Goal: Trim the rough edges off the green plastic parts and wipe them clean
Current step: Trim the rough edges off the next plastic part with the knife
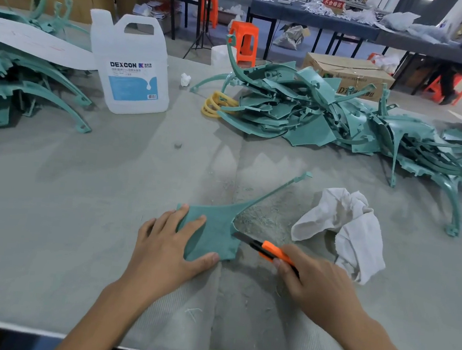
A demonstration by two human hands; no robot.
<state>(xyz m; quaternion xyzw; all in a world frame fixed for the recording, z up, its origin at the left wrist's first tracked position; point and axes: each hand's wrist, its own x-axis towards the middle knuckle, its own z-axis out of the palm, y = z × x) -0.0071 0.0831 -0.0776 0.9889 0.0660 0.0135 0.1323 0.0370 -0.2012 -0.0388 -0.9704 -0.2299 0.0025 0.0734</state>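
Left hand lying flat, fingers straight and spread, pressing the green part onto the table. Right hand curling tight round an orange knife, blade tip touching the part's edge just beside the left fingertips. White rag lying crumpled just beyond the right hand. Pile of parts sitting farther off.

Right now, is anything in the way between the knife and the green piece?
Nothing visible. The right hand holds the orange knife with its blade at the edge of the green part, which the left hand presses down. The white rag lies apart, to the right.
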